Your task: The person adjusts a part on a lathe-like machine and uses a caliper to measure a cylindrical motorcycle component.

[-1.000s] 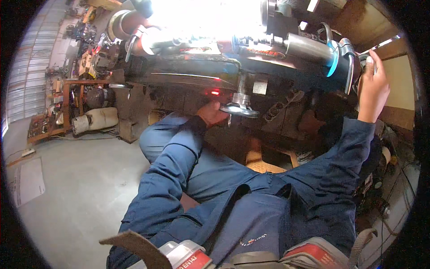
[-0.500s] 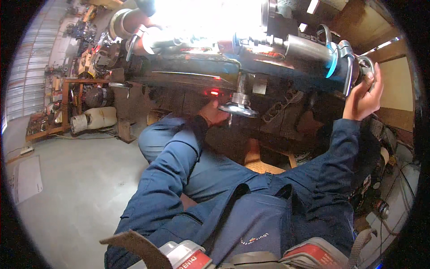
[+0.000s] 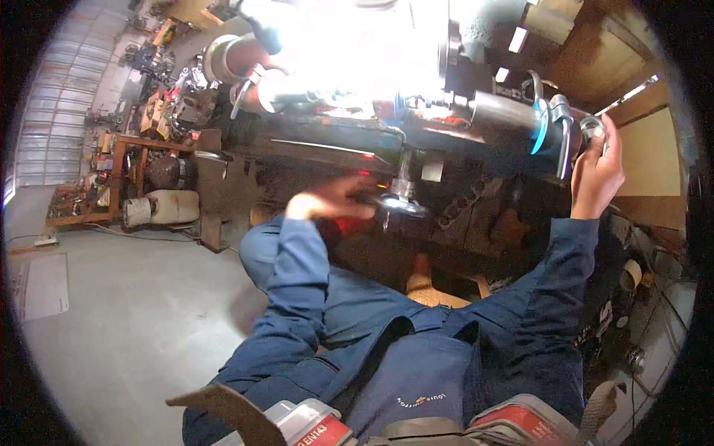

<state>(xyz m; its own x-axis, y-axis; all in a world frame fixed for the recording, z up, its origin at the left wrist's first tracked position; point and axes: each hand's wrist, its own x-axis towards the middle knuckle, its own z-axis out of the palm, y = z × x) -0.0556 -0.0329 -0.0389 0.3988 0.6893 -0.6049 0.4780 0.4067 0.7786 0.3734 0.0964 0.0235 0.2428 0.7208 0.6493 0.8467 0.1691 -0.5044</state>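
A long dark metal machine (image 3: pixel 454 126) spans the upper middle, carrying a steel cylinder (image 3: pixel 502 115) with a blue band, brightly lit. My right hand (image 3: pixel 595 167) has its fingers closed round a small chrome handwheel (image 3: pixel 593 128) at the machine's right end. My left hand (image 3: pixel 327 197), smeared by motion, is beside the lower chrome handwheel (image 3: pixel 398 204) under a red light (image 3: pixel 367 172); whether its fingers touch that wheel I cannot tell.
At the left stand a wooden rack (image 3: pixel 119 160) with parts and tools, a pale roll (image 3: pixel 167 208) on the floor (image 3: pixel 163 327) and a metal post (image 3: pixel 212 193). A wooden seat (image 3: pixel 439 296) is under me. Cables (image 3: pixel 658 297) hang at the right.
My left hand has moved left and toward me from under the lower handwheel. My right hand has moved down and inward on the right wheel. The view has shifted slightly.
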